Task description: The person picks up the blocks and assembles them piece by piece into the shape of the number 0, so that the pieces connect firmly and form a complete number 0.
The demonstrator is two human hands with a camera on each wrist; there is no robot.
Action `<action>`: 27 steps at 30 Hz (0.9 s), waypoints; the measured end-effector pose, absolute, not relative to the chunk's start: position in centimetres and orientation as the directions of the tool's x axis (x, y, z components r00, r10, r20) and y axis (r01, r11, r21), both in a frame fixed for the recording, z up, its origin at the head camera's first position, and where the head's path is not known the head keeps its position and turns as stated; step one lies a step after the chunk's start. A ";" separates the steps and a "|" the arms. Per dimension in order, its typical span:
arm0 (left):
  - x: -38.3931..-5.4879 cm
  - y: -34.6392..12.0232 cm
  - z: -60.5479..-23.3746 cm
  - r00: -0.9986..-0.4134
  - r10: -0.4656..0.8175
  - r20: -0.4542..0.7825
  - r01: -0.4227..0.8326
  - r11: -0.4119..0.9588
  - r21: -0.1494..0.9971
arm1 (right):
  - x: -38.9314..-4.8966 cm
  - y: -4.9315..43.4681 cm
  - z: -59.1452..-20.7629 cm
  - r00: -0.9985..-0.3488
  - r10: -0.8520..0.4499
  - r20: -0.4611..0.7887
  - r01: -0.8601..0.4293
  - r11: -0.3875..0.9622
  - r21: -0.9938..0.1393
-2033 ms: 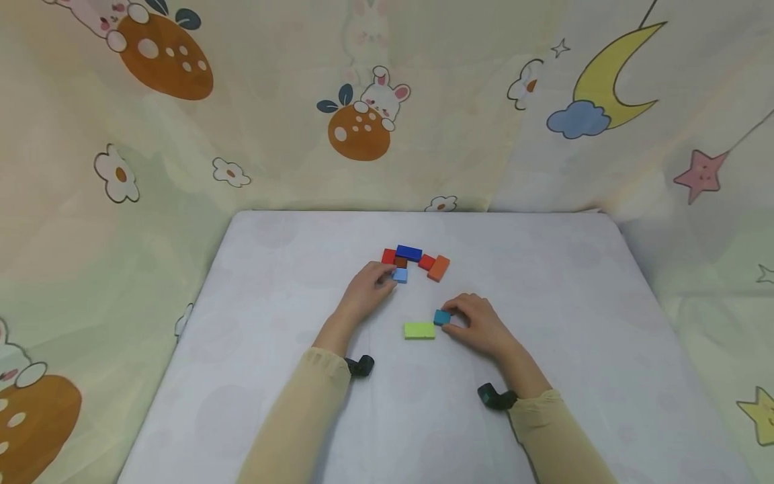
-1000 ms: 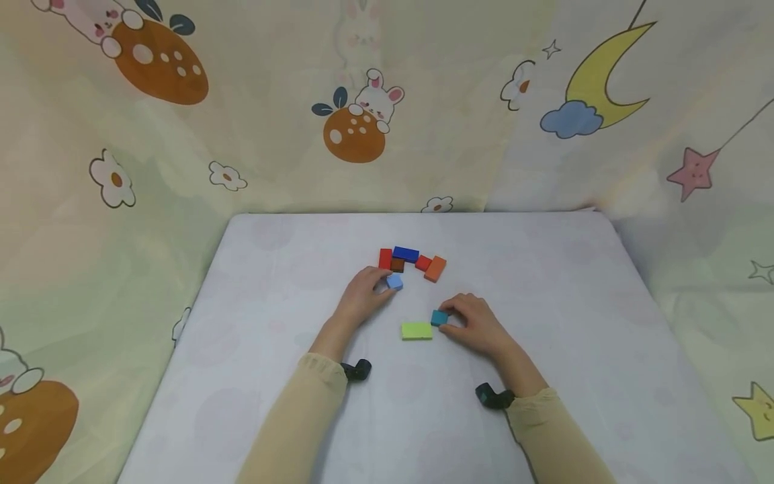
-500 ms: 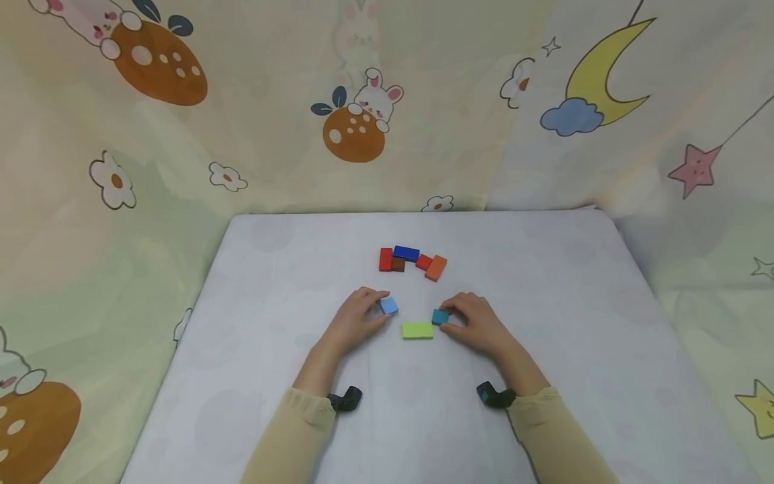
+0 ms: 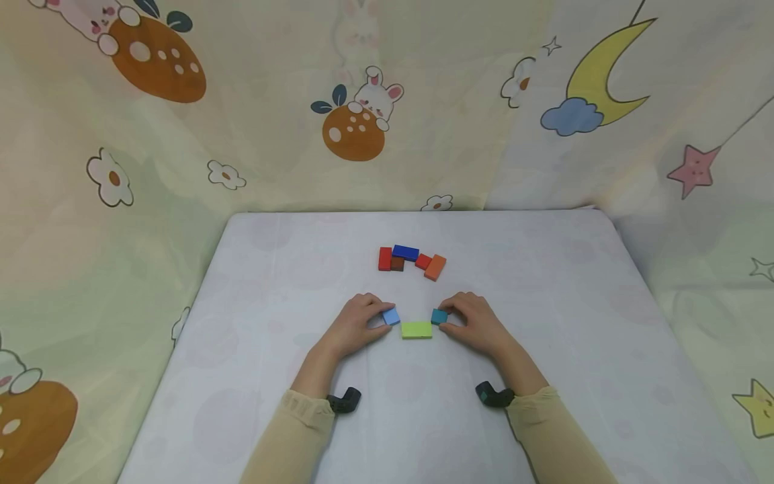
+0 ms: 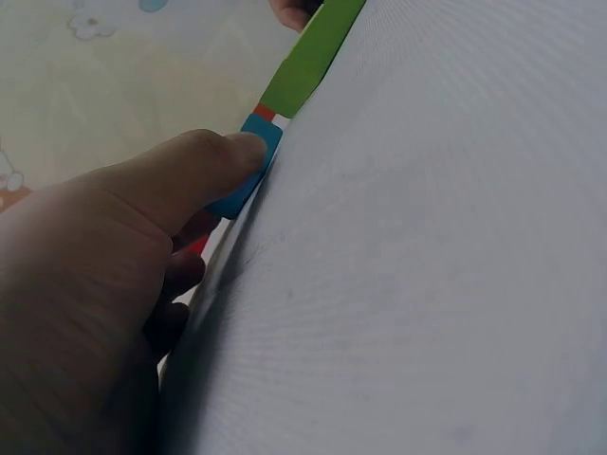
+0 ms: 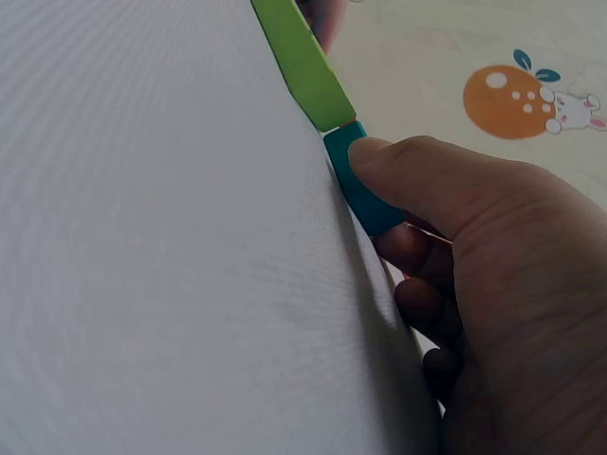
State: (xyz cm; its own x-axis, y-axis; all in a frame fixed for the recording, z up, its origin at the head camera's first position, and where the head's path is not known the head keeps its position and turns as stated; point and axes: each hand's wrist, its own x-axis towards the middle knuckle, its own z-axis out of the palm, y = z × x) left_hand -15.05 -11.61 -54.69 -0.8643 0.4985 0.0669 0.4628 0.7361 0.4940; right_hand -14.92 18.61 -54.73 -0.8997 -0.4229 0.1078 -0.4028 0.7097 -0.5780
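My left hand (image 4: 355,324) pinches a small light blue block (image 4: 391,316) between thumb and fingers, just left of a lime green rectangular block (image 4: 416,330). A narrow gap shows between those two blocks in the left wrist view, where the light blue block (image 5: 248,171) looks darker. On the other side, my right hand (image 4: 476,323) pinches a small teal block (image 4: 439,316) at the green block's right end. In the right wrist view the teal block (image 6: 363,180) sits right at the end of the green block (image 6: 308,71), under my thumb.
Beyond the hands, a cluster of blocks lies on the white table (image 4: 242,323): a red block (image 4: 385,259), a dark blue block (image 4: 406,253), a brown block (image 4: 397,264), a smaller red block (image 4: 423,261) and an orange block (image 4: 435,267). A patterned cloth (image 4: 272,101) hangs behind.
My left hand has drawn the light blue block away from the cluster, toward me, to the green block's left end. The right hand stays in place with the teal block.
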 end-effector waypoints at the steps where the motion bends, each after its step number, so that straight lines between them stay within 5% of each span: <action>1: -15.1 -11.6 -54.7 -0.863 0.500 0.067 0.466 0.739 0.487 | -14.9 18.6 -54.8 -0.900 -0.422 0.108 -0.402 0.710 -0.578; 27: -15.1 -11.6 -55.0 -0.862 0.504 0.048 0.462 0.743 0.484 | -14.9 18.7 -54.7 -0.899 -0.428 0.094 -0.400 0.713 -0.576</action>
